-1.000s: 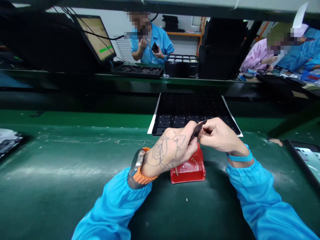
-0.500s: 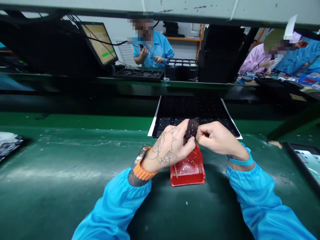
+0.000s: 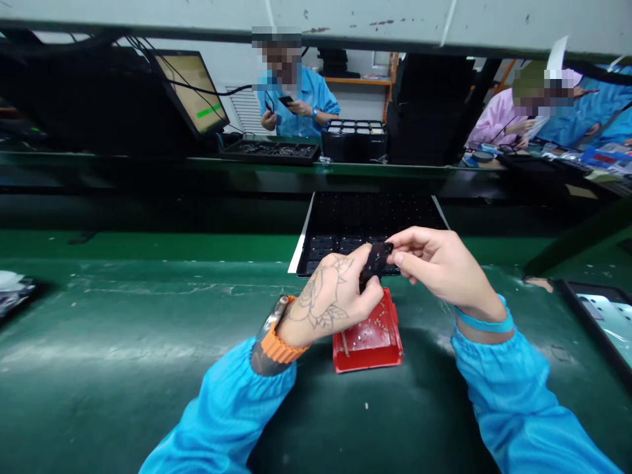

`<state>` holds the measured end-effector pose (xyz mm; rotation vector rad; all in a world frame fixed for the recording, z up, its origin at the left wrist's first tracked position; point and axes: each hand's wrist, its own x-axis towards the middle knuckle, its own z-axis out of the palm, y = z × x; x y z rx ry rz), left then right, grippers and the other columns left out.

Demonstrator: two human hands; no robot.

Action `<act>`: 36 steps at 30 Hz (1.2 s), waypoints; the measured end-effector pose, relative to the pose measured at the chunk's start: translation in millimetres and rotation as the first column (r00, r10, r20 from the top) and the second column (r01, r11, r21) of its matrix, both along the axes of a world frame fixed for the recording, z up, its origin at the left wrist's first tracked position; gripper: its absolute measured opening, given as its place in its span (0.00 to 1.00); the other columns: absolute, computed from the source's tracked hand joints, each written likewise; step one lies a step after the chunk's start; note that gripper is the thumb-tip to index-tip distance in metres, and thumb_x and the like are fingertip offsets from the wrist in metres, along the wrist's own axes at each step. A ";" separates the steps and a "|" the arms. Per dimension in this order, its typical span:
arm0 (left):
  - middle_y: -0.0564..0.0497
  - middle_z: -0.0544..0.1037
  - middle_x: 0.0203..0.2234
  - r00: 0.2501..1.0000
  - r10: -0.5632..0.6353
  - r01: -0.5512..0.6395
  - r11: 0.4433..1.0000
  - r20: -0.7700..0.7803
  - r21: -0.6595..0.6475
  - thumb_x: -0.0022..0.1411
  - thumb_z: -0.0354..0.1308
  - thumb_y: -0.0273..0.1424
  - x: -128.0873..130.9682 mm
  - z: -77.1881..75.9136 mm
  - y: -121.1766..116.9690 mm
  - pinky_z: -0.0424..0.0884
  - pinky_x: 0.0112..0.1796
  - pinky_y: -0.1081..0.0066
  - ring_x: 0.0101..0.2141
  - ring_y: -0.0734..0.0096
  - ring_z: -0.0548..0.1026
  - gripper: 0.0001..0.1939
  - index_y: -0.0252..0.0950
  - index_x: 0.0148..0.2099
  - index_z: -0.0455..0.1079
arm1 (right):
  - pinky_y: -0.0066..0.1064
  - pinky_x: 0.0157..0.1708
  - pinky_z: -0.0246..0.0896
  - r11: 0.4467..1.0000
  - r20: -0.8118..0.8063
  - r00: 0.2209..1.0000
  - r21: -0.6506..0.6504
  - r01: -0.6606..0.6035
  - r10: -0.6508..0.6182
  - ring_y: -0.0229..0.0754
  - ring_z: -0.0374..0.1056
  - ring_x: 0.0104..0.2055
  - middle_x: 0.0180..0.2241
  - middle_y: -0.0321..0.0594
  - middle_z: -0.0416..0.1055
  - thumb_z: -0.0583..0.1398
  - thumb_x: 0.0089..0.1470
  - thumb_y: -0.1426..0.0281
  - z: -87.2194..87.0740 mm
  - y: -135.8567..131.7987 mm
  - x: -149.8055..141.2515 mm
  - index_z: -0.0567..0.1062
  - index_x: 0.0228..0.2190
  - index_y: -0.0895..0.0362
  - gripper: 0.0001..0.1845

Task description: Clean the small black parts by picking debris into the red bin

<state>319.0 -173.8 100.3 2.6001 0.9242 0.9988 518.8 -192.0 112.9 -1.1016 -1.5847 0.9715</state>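
A small, flat black part [image 3: 376,258] with tiny light specks is gripped between the thumb and fingers of my left hand [image 3: 330,289], tilted upward. Thumb and forefinger of my right hand [image 3: 434,263] meet at the part's upper right corner; whether a tiny piece is also between them cannot be made out. Directly below, a red bin [image 3: 368,361] stands on the green table, with many tiny pieces scattered in it. Behind my hands lies a black tray [image 3: 365,210] with rows of compartments, partly covered by my hands.
The green table [image 3: 148,382] carries a dark tray [image 3: 575,293] with pale panels at the right and wrapped items [image 3: 12,289] at the left edge. A grey beam [image 3: 345,16] crosses overhead. Beyond are a monitor [image 3: 192,92] and a person in blue [image 3: 316,92] holding a dark device.
My right hand's fingers have loosened from a tight curl and shifted up to the part's upper corner. The part has turned slightly in my left hand. The person opposite has raised the dark device.
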 end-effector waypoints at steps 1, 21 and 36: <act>0.58 0.69 0.19 1.000 0.016 -0.016 0.999 -0.004 0.029 0.60 0.50 0.26 1.0 -2.2 -0.4 0.61 0.23 0.71 0.17 0.74 0.65 0.14 0.30 0.48 0.71 | 0.27 0.22 0.62 1.000 0.001 1.000 0.000 0.015 -0.015 0.36 0.65 0.22 0.26 0.37 0.74 0.66 0.54 0.66 -0.3 0.5 -0.9 0.80 0.37 0.61 0.11; 0.57 0.67 0.16 0.992 0.114 -0.098 0.967 -0.053 0.237 0.61 0.49 0.25 7.7 -8.5 -7.1 0.55 0.20 0.68 0.16 0.68 0.67 0.09 0.33 0.41 0.69 | 0.29 0.27 0.63 0.995 0.074 0.993 0.024 0.093 -0.095 0.39 0.70 0.27 0.28 0.39 0.77 0.61 0.53 0.68 -9.9 4.9 -3.5 0.80 0.33 0.60 0.10; 0.49 0.76 0.24 0.984 0.132 -0.059 0.870 -0.116 0.490 0.65 0.51 0.24 1.2 -16.4 -3.2 0.62 0.23 0.67 0.22 0.66 0.72 0.09 0.32 0.43 0.72 | 0.28 0.23 0.55 0.998 0.061 0.996 -0.006 0.064 -0.064 0.38 0.61 0.23 0.22 0.35 0.69 0.62 0.45 0.65 -5.4 10.5 -2.5 0.74 0.25 0.57 0.08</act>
